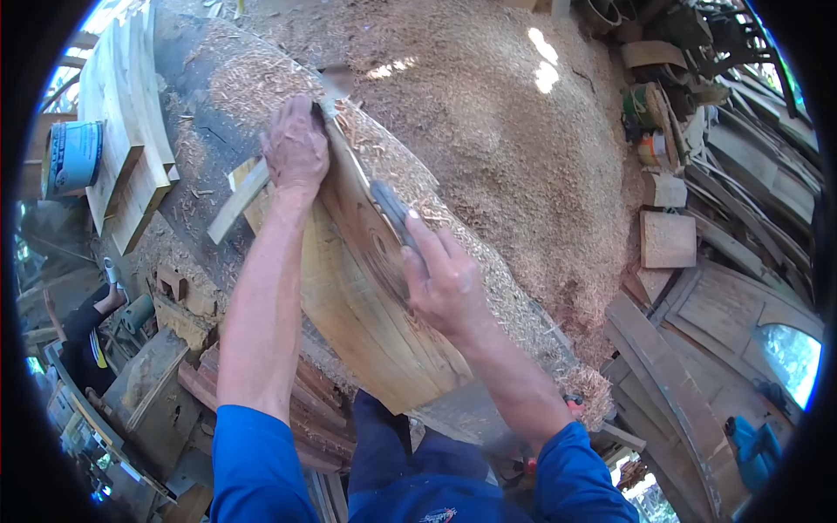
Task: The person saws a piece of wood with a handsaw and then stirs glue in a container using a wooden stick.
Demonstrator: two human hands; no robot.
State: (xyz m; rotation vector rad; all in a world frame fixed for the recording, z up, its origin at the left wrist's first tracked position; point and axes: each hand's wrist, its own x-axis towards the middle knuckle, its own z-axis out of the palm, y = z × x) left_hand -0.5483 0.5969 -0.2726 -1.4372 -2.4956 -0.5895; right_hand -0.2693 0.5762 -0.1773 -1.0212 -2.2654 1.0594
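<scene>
A curved wooden board (370, 305) with knotty grain lies lengthwise in front of me on the workbench, its narrow edge facing up to the right. My left hand (296, 152) is closed over the board's far end, the fingertips partly hidden beside a dark part. In my right hand (445, 279) is a dark grey bar-shaped tool (392, 205), its exact kind unclear. The tool lies along the board's right edge, with my fingers wrapped round its near end. A short wood strip (237, 202) sits beside my left wrist.
Shavings cover the workbench (196, 131) and a large sawdust heap (488, 148) beyond it. Stacked curved planks (122, 131) and a blue-labelled can (74, 157) stand left. Scrap wood (758, 166) and a panelled door (724, 296) lie right. Another person's arm (91, 314) shows at far left.
</scene>
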